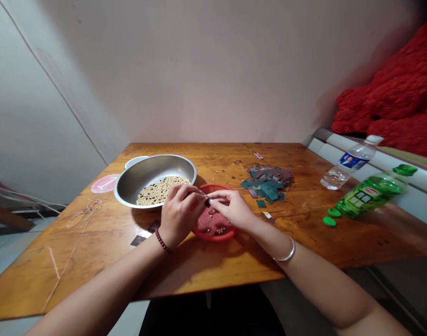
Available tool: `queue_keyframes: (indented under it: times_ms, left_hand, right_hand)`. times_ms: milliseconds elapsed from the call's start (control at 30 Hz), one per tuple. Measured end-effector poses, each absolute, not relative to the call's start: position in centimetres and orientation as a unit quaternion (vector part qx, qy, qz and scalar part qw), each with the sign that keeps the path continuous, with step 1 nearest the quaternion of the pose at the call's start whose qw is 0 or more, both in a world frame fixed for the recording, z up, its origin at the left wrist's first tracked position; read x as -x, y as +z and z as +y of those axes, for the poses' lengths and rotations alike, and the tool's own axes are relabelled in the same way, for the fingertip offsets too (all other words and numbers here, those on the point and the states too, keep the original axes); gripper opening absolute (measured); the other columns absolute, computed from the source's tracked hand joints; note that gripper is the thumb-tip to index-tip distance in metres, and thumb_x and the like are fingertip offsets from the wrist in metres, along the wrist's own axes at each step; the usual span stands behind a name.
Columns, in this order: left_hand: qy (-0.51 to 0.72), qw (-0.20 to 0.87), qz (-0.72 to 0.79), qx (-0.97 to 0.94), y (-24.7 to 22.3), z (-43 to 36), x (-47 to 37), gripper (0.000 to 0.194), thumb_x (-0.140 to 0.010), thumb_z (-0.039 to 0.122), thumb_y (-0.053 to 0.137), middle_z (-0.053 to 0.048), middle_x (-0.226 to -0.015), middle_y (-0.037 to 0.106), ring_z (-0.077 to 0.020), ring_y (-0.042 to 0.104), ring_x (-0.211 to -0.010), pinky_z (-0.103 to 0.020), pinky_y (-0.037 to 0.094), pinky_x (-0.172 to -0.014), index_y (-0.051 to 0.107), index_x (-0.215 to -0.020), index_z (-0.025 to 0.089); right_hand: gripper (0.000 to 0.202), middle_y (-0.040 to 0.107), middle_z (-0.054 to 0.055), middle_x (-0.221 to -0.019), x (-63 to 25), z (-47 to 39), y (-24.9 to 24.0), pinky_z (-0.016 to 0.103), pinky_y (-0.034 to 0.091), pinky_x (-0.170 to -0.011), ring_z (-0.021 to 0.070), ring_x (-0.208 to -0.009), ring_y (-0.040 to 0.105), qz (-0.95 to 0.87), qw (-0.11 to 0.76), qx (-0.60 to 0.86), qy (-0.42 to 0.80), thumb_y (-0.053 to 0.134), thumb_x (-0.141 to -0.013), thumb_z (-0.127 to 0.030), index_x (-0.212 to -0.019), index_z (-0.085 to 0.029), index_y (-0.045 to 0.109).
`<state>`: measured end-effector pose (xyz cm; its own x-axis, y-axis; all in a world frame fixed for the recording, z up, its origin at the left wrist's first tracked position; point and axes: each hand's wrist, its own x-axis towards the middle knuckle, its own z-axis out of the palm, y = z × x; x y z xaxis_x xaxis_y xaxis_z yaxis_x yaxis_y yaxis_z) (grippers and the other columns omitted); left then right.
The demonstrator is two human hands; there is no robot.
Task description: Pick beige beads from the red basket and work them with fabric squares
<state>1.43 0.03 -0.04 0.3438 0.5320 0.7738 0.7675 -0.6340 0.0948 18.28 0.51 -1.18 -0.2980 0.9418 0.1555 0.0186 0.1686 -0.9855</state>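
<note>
- Pale, bare wall (217, 70) rises beyond the hands, and a glossy wooden table (339, 242) spreads under them.
- Fluffy red material (402, 93) is heaped far to the right of the hands, past the table edge.
- Right hand (236, 207): thumb and forefinger pinch a small dark piece (208, 203) over the red basket (217, 238), which is just below both hands.
- Left hand (181, 210): fingers curled, tips meeting the right fingertips at that piece; whether they grip it too, I cannot tell.
- A few pale beads (220, 230) lie in the basket, nearer the body than the fingertips.
- Beyond and left of the left hand, a steel bowl (150, 170) holds many cream and black beads (160, 189); the hand hides part of its contents.
- Farther left are a pink disc (103, 184), partly behind the bowl, and loose thread (90, 207).
- Beyond and right of the right hand is a pile of green and brown squares (269, 179).
- Well to the right, a clear bottle (346, 165) and a green bottle (374, 191) look tilted, perhaps from lens distortion; two green caps (329, 221) lie near them.
- Both forearms are cut off by the lower frame edge.
</note>
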Motion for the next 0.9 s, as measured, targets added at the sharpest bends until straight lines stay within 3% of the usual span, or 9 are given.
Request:
queue_keyframes:
  times_ms: [433,900]
  left_hand:
    - [-0.419,0.138,-0.433,0.786,-0.24,0.06,-1.79,0.008,-0.082,0.026,0.058,-0.001,-0.089,0.063,-0.0178,0.051,-0.090,-0.036,0.041,-0.089,0.064,-0.078,0.022]
    - [-0.409,0.126,-0.415,0.803,-0.20,-0.03,-1.88,0.008,-0.083,0.026,0.058,-0.001,-0.088,0.063,-0.0161,0.052,-0.088,-0.034,0.041,-0.088,0.063,-0.079,0.021]
  right_hand:
    - [0.025,0.070,0.008,-0.092,-18.18,0.43,-1.17,0.027,0.054,-0.062,0.0134,-0.061,0.066,-0.614,0.449,0.400,0.511,0.060,-0.075,-0.028,-0.095,-0.014,0.066]
    - [0.026,0.070,0.009,-0.091,-18.14,0.48,-1.33,0.029,0.054,-0.064,0.0151,-0.064,0.066,-0.619,0.451,0.390,0.511,0.058,-0.077,-0.026,-0.097,-0.013,0.066]
